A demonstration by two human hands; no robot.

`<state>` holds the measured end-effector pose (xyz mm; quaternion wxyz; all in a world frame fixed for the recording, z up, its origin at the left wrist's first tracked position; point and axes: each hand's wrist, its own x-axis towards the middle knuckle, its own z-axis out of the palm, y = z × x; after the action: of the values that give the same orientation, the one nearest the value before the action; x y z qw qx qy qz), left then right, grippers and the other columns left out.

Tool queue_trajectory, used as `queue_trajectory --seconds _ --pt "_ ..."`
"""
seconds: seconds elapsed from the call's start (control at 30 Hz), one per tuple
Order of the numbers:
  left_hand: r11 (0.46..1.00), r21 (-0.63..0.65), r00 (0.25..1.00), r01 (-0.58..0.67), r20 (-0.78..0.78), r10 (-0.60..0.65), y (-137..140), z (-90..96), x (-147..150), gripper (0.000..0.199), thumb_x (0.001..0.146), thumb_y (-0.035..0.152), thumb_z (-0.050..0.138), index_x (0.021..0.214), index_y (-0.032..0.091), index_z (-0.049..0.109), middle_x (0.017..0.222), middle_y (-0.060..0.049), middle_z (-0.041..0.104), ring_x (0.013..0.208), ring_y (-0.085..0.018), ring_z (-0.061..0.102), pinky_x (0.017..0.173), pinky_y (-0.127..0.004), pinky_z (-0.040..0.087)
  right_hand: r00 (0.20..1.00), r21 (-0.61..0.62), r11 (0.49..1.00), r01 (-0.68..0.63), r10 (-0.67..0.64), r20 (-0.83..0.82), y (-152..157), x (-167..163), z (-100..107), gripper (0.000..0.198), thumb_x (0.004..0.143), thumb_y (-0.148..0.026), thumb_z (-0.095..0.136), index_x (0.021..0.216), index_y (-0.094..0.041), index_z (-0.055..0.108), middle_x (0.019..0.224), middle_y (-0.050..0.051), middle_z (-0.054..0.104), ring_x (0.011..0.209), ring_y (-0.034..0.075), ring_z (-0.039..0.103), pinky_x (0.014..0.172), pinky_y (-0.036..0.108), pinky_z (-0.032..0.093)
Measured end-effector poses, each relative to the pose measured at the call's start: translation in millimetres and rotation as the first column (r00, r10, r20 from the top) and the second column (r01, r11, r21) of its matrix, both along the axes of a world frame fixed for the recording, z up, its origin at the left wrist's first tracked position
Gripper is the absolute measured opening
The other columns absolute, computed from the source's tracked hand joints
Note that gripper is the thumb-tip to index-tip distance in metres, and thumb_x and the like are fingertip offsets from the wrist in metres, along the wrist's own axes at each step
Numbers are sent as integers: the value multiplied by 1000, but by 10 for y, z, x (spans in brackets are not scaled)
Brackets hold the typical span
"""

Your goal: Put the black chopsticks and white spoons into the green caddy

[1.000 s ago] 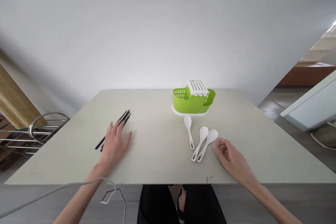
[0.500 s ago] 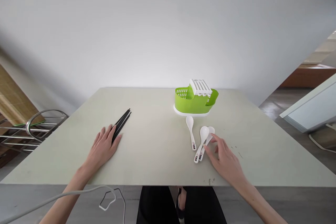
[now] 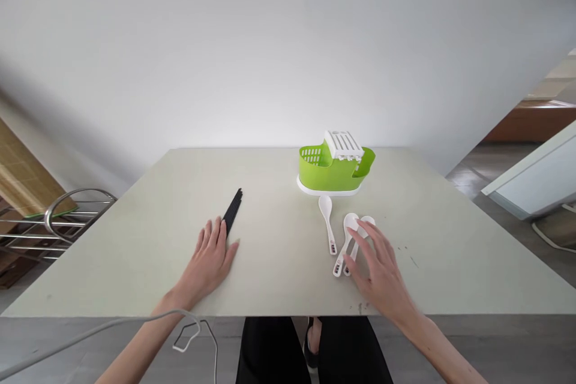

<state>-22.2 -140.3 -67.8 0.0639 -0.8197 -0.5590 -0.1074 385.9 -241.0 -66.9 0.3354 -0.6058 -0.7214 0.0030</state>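
Note:
My left hand [image 3: 204,267] rests low on the table with its fingers round the near end of a bundle of black chopsticks [image 3: 233,209]. The fingers hide that end, and the far tips lie close together, pointing away. At the right, my right hand [image 3: 380,273] hovers over two white spoons, its fingers curved and apart. One white spoon [image 3: 344,249] lies with its bowl near my fingertips, and another spoon [image 3: 369,220] is partly covered by them. A third white spoon [image 3: 327,222] lies to their left. Whether my fingertips touch the spoons I cannot tell.
Behind the spoons stands a green cutlery holder [image 3: 330,175] with a white slotted top and white base. A grey cable [image 3: 112,323] crosses above my left forearm. A metal rack [image 3: 81,207] stands left of the table [image 3: 279,252], and a wall rises behind it.
My left hand has moved right with the chopsticks, which now lie closer together. My right hand has shifted over the spoons, and the rightmost spoon lies slightly farther right.

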Motion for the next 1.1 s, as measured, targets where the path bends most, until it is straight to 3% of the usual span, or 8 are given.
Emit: queue_trajectory --seconds 0.23,0.4,0.6,0.73,0.87,1.0,1.1 --pt "996 77 997 38 63 -43 -136 -149 760 82 108 58 28 159 -6 33 166 -35 30 159 -45 23 124 -64 32 969 -154 976 -154 180 171 210 -213 42 61 110 -48 41 168 -32 27 178 3 17 164 36 5 130 66 19" --pt "996 79 988 47 144 -58 -248 -216 1332 78 109 53 31 161 -5 29 167 -36 26 160 -45 17 125 -67 29 963 -219 962 -165 205 175 274 -205 -5 63 111 -52 36 169 -27 27 176 5 24 164 33 12 131 66 16" --pt "994 61 967 86 234 -98 -402 -292 1736 80 108 47 38 169 5 8 171 -32 17 160 -44 11 125 -71 25 974 -197 971 -134 165 153 280 -16 -82 67 111 -53 36 170 -26 21 174 7 30 160 32 27 132 63 19" --pt "988 46 961 144 233 -151 -485 -291 1847 78 109 42 36 170 9 0 173 -30 12 161 -43 9 124 -72 26 976 -181 977 -112 143 165 278 179 -109 65 112 -50 36 170 -27 19 174 6 31 160 31 28 132 62 20" --pt "964 -24 940 264 231 -252 -460 -129 1804 75 110 43 36 171 15 2 175 -24 9 161 -40 5 126 -69 26 972 -208 971 -115 153 176 237 367 -87 64 112 -49 37 170 -28 22 174 4 31 161 31 26 131 61 24" --pt "870 -112 865 481 224 -449 -294 171 1589 75 109 51 41 171 26 7 177 -12 15 163 -31 7 130 -57 26 968 -223 965 -139 179 174 189 493 -44 63 112 -48 38 170 -31 23 174 3 31 160 31 28 130 60 28" --pt "783 -150 794 604 194 -576 -188 338 1420 87 102 63 51 171 30 10 176 -7 18 163 -30 12 131 -53 25 961 -204 963 -177 214 176 173 536 -43 63 111 -46 41 170 -31 23 173 3 33 159 30 30 131 60 27"
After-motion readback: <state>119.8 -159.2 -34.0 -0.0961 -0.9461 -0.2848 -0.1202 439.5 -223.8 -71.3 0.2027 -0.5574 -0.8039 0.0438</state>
